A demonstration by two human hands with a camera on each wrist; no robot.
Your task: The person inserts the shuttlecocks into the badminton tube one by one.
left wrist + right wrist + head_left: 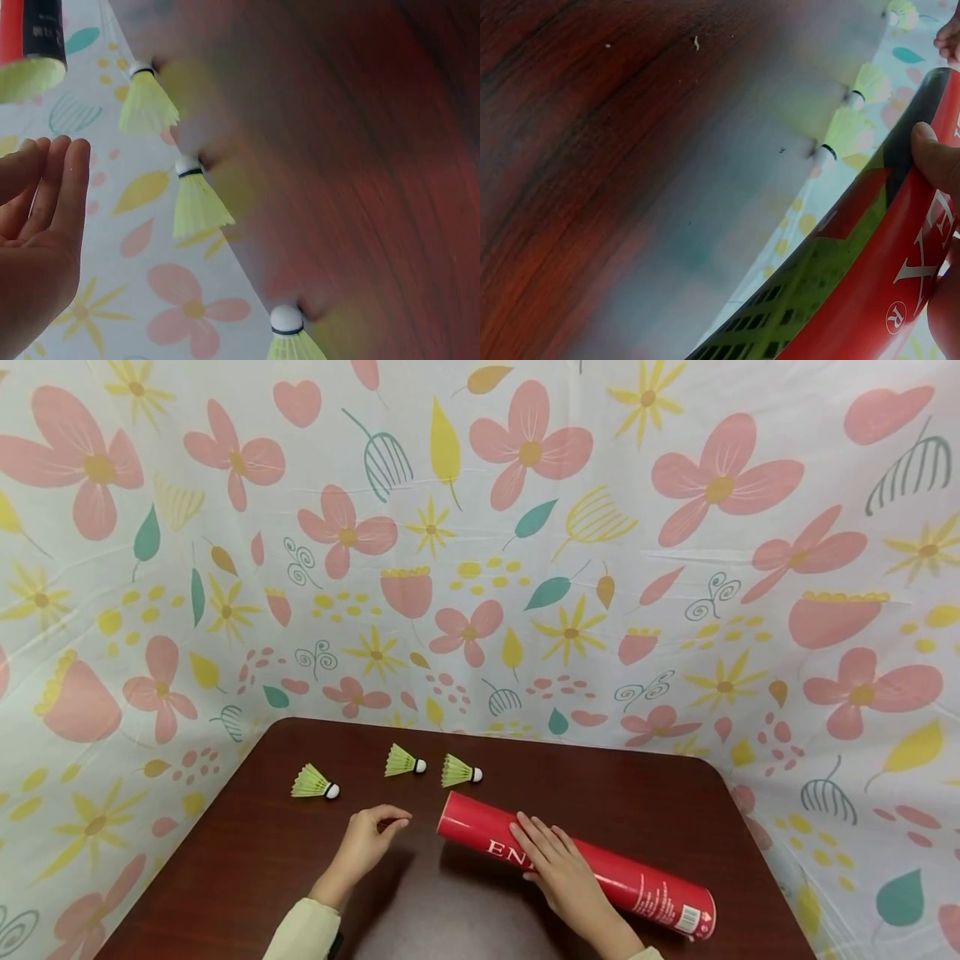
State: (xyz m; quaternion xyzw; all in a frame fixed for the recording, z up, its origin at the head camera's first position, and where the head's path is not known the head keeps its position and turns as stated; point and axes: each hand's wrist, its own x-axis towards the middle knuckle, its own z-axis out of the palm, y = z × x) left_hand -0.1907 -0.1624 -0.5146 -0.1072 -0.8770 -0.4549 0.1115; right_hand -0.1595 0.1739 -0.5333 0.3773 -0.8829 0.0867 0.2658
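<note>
My right hand [564, 878] holds a red shuttlecock tube [637, 878], fingers across its top and thumb [935, 154] along its side. The tube slants, one end pointing up-left toward my left hand [367, 842]. In the left wrist view, the mouth of the tube [34, 46] looks yellow-green inside. My left hand is raised left of that end, fingers bent loosely toward the thumb, with nothing visible between them. Three yellow-green shuttlecocks with white heads lie beyond the hands: a left one [313, 782], a middle one [403, 761] and a right one [459, 771].
A dark brown wooden table [225, 877] with rounded far corners carries everything. Behind and at both sides hangs a white cloth [480, 585] printed with pink, yellow and green flowers. The right shuttlecock lies close to the tube's upper-left end.
</note>
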